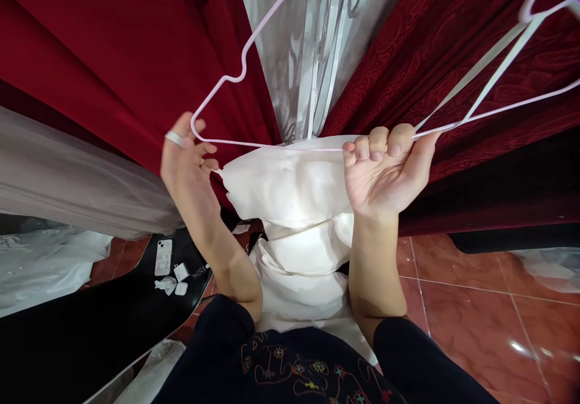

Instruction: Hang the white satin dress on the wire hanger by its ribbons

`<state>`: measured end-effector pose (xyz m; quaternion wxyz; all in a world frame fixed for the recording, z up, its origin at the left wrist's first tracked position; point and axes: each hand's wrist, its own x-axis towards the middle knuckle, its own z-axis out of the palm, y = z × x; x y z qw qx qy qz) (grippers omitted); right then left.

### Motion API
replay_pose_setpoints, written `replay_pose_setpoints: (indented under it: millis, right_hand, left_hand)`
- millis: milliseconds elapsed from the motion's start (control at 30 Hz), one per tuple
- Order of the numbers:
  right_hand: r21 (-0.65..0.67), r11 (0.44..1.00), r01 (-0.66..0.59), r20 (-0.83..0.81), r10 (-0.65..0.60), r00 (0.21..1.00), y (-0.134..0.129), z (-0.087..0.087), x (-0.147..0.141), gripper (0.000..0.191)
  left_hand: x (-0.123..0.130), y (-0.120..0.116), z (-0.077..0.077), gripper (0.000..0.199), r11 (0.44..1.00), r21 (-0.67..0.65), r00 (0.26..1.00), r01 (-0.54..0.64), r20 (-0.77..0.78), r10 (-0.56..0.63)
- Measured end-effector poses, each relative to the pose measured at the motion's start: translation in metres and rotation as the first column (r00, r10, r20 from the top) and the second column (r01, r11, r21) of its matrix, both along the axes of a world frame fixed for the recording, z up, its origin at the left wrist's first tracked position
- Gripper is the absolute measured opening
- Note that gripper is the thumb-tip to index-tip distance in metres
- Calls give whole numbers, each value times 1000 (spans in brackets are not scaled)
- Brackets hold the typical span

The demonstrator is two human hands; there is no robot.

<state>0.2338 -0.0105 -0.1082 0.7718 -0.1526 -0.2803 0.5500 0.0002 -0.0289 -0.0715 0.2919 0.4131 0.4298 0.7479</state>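
Observation:
A pale pink hanger (pixel 245 54) spans the upper view, its hook at the top right. My right hand (pixel 385 171) has its fingers wrapped round the lower bar, palm toward me. White straps (pixel 502 69) hang over the hanger's right side and run down toward that hand. My left hand (pixel 190 168) is at the hanger's left corner, fingers curled. A white strap (pixel 174 139) crosses one of its fingers, and a thin white piece runs from this hand to the garment. The white garment (pixel 294 180) drapes below the hanger, between my forearms.
Red fabric (pixel 136 41) hangs left, patterned dark red fabric (pixel 408 48) right, with white garments between. On a black surface (pixel 104 307) at left lie a phone (pixel 164 257), a white charger (pixel 181 272) and a small white case (pixel 181 288). Reddish tiles (pixel 462 295) cover the floor.

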Motion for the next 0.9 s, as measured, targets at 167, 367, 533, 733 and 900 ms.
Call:
replay_pose_setpoints:
  millis: [167,367,533,733,900]
  right_hand:
    - [-48,998,28,17,-27,999,1,0,-4,55]
    - [-83,997,11,-15,-13,1000,-8,6,-2,44]
    - [-305,935,178,178,-128,976,-21,14,19,36]
    - [-105,787,608,270,-565,779,-13,-5,51,13]
    - [5,865,502,384,-465,798,-9,-7,45,13]
  left_hand:
    - [31,-6,-22,39,982,-32,981,188,61,-185]
    - [52,-8,-11,38,936,43,894,350,284,-348]
    - [57,-6,-12,33,906,154,824,394,378,-423]
    - [62,2,-25,33,864,248,728,439,466,-503]
    - [60,3,-25,39,869,243,732,431,468,-495]
